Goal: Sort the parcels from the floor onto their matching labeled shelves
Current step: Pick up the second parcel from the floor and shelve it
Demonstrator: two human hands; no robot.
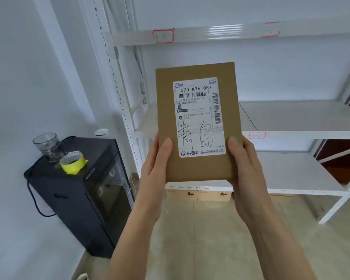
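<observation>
I hold a flat brown cardboard parcel (198, 170) upright in front of me, its white shipping label (199, 116) facing me with black handwriting across the lower half. My left hand (156, 168) grips its lower left edge and my right hand (247, 168) its lower right edge. Behind it stands a white metal shelving unit (291, 134). Red-bordered tags are stuck on the shelf fronts: one on the upper shelf at the left (163, 36), another further right (271, 30), and one on the middle shelf (257, 135).
A black cabinet (83, 199) stands at the left against the wall, with a glass jug (48, 146) and a yellow tape roll (73, 161) on top. Cardboard boxes (198, 195) sit on the floor under the lowest shelf. Pale floor lies below my arms.
</observation>
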